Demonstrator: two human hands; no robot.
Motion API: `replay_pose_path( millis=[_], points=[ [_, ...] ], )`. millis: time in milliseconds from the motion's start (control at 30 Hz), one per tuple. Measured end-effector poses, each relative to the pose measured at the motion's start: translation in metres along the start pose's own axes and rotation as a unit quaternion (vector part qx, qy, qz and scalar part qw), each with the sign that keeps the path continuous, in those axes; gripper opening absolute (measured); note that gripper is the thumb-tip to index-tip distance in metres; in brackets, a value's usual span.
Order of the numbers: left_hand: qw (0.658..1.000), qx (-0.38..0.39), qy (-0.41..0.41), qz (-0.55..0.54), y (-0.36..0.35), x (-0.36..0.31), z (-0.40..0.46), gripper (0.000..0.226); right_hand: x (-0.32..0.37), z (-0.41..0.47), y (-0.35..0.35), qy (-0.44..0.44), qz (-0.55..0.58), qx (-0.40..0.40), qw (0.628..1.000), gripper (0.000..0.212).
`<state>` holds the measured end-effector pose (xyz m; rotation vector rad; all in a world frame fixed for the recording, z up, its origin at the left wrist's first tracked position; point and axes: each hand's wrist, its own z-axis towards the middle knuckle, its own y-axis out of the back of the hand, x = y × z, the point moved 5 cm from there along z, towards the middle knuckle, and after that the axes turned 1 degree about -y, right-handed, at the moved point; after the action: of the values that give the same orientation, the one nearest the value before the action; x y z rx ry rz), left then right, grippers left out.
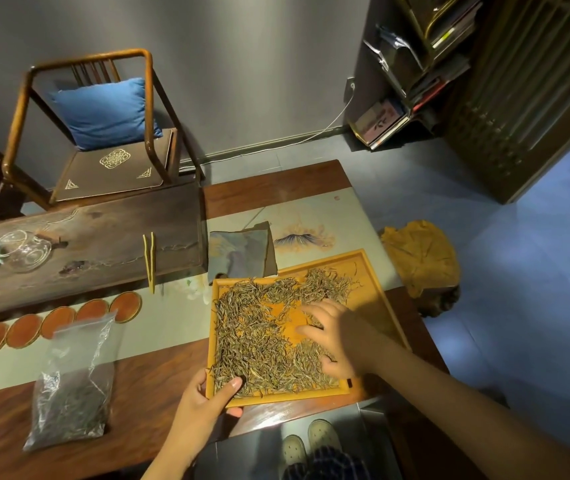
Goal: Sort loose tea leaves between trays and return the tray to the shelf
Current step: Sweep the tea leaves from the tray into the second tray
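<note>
Sorting is under way and, by my judgement, far from finished. The shallow rectangular orange-yellow wooden tray (pixel 373 271) lies on the dark wooden surface (pixel 159 368) at its near right corner, partly over the pale painted table runner (pixel 311 209). The loose olive-brown tea leaves (pixel 259 341) cover most of the tray floor, with a bare patch swept open near the middle.

The left hand (pixel 204 400) holds the tray's near left corner, thumb over the rim onto the leaves, fingers under the edge: a grip closed on the tray. The right hand (pixel 335 337) lies flat on the leaves, fingers spread and straight, a wide grip holding nothing that I can see.

Only this one tray is visible; a second tray is not in view. A clear plastic zip bag of dark leaves (pixel 69 393) lies on the surface to the left, well apart.

Remaining, as I judge it: the rest of the sorting, then the return to the dark shelf unit (pixel 411 64) at the far right.

The tray is nearly square; its slightly longer axis runs away from the person, skewed a little to the right.
</note>
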<state>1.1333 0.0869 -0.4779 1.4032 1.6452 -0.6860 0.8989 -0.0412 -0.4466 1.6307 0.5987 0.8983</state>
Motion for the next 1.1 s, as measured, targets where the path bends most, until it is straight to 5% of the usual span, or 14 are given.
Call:
replay_pose_path(
  millis=[200,533,700,800,1100],
  points=[
    [1.0,0.001,0.01,-0.003,-0.006,0.003,0.001,0.03,-0.018,0.012,-0.004,-0.053,-0.025,0.03,0.998,0.069],
    [1.0,0.009,0.012,0.027,-0.014,-0.008,-0.003,0.043,-0.056,0.024,-0.006,-0.116,-0.052,0.031,0.991,0.047],
    [0.999,-0.001,0.016,0.034,-0.011,-0.004,-0.001,0.031,-0.073,0.013,0.004,-0.139,-0.052,-0.052,0.988,0.041],
    [1.0,-0.006,0.015,0.026,-0.011,-0.006,-0.001,0.028,-0.056,0.013,0.018,-0.1,-0.007,-0.145,0.984,0.037],
    [1.0,0.004,0.013,0.023,-0.017,-0.01,-0.003,0.047,0.051,0.086,0.004,0.033,0.027,-0.016,0.999,0.064]
  ],
)
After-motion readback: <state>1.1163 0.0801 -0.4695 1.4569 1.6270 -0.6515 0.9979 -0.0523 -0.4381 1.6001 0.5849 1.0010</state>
